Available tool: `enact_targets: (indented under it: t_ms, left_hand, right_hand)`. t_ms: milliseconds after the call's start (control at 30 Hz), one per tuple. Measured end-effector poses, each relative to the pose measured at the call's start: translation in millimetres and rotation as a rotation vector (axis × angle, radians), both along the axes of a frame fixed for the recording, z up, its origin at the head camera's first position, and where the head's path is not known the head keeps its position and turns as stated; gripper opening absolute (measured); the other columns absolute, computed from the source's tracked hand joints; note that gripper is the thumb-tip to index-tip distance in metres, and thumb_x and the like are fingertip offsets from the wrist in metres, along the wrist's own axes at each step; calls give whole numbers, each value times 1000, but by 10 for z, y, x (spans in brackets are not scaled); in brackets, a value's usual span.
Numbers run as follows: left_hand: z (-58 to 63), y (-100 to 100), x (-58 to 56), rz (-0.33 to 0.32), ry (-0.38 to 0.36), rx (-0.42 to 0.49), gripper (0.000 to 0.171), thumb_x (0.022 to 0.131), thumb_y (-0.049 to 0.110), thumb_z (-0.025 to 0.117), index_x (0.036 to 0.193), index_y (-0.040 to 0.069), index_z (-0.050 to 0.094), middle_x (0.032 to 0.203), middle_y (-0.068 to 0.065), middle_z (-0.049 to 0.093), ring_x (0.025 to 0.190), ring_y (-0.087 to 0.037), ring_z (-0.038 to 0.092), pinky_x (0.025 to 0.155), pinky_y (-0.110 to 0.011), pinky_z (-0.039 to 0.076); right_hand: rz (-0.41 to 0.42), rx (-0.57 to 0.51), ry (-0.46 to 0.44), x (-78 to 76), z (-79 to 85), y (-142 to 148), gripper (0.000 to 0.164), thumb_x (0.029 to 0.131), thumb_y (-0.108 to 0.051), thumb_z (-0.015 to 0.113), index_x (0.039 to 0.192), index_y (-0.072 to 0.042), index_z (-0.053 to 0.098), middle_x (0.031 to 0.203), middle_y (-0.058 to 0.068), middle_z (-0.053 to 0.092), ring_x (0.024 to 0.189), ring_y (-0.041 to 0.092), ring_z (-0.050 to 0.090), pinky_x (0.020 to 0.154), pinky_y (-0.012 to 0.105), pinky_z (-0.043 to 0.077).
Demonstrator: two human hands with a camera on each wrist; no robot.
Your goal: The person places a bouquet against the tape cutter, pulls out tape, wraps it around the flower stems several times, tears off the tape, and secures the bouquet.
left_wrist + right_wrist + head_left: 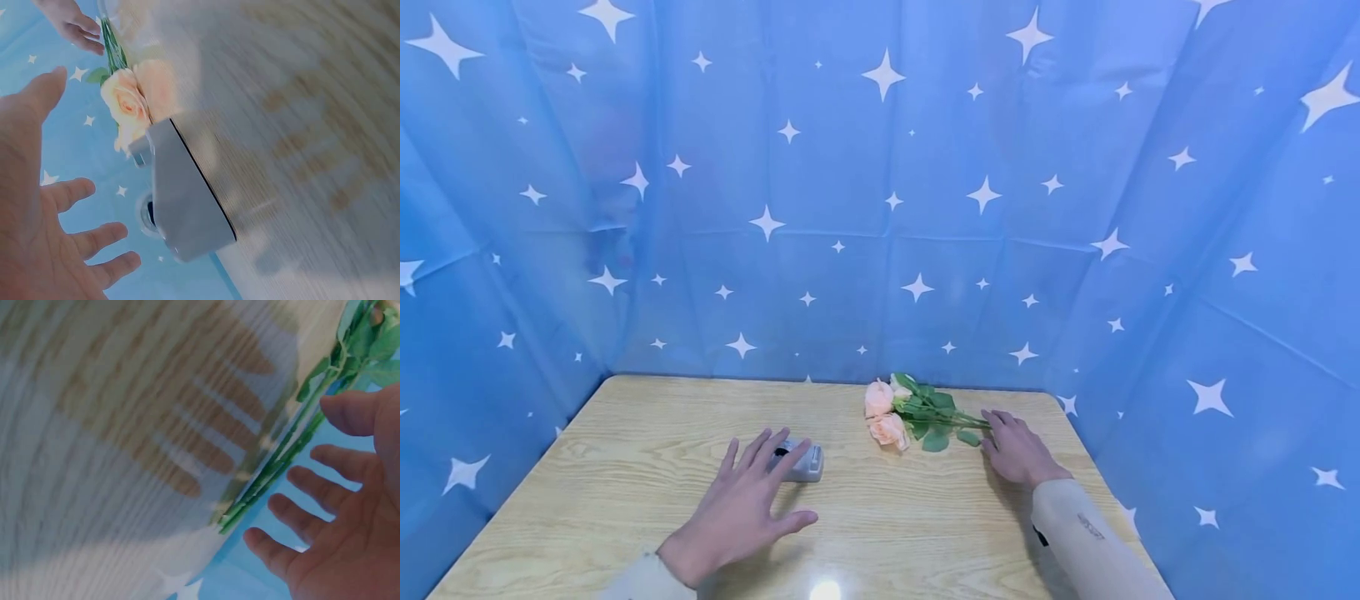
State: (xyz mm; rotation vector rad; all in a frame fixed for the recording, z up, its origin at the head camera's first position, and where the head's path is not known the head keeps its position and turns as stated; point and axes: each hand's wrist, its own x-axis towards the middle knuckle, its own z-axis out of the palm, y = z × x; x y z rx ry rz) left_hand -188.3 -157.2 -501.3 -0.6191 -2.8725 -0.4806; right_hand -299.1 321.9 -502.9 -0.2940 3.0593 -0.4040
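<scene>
A grey tape dispenser (807, 463) stands on the table, partly covered by the fingers of my left hand (745, 508) in the head view. That hand is spread wide over the near side of the dispenser; the left wrist view shows a gap between its fingers and the dispenser (187, 194). Pale peach roses (887, 430) with green leaves lie farther back, their stems (972, 422) pointing right. My right hand (1018, 448) hovers at the stem ends. In the right wrist view its fingers are extended and apart from the stems (275, 465).
The wooden table (647, 467) has rounded far corners. A blue curtain (850, 292) with white stars hangs behind it and along both sides. A bright light reflection shows near the table's front.
</scene>
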Motion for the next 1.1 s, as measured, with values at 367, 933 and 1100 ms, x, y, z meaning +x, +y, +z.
enact_targets:
  t_ms: [367,933,1100]
  left_hand:
    - [-7,159,49,-41,67,-23,93,103,73,78,179,28,47,182,-14,51,168,-45,51,138,-81,35]
    - [-2,308,118,-104,165,-30,88,103,66,82,176,25,53,175,-14,59,157,-40,61,130,-78,49]
    - [4,349,146,-127,178,-26,85,103,63,84,174,24,56,171,-16,61,154,-41,63,127,-76,53]
  right_hand:
    - [-16,58,29,-76,-86,41,49,118,-12,63,163,5,60,154,35,65,142,59,62,111,76,60]
    - [25,83,147,29,-82,72,34,100,5,86,133,-2,83,120,22,79,109,42,79,85,59,73]
    - [43,65,148,85,-72,42,26,100,4,87,125,-3,85,114,19,82,100,35,81,80,54,73]
